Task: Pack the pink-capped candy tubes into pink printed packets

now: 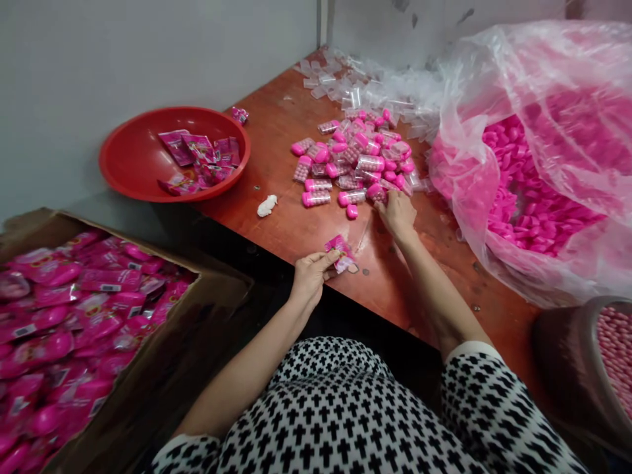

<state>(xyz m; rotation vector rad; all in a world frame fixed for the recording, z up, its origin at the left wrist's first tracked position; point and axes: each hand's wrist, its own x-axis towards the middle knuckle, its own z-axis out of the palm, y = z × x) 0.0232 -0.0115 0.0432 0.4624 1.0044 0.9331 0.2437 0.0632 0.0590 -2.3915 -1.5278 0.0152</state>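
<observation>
My left hand [312, 273] pinches a small printed pink packet [340, 253] by its near end, just above the front edge of the table. My right hand [399, 214] reaches to the near side of a pile of clear tubes [353, 155] with pink caps and small pink balls inside. Its fingers are curled at one pink-capped tube [376, 192], and the fingertips are partly hidden. A loose pink cap [352, 211] lies just left of that hand.
A red bowl [123, 158] with several packets stands at left, above a carton [197, 289] of filled pink packets. Empty clear tubes [355, 99] lie at the back. Right are a plastic bag [469, 171] of pink caps and a bucket [567, 336] of pink balls. A white lump [267, 205] sits mid-table.
</observation>
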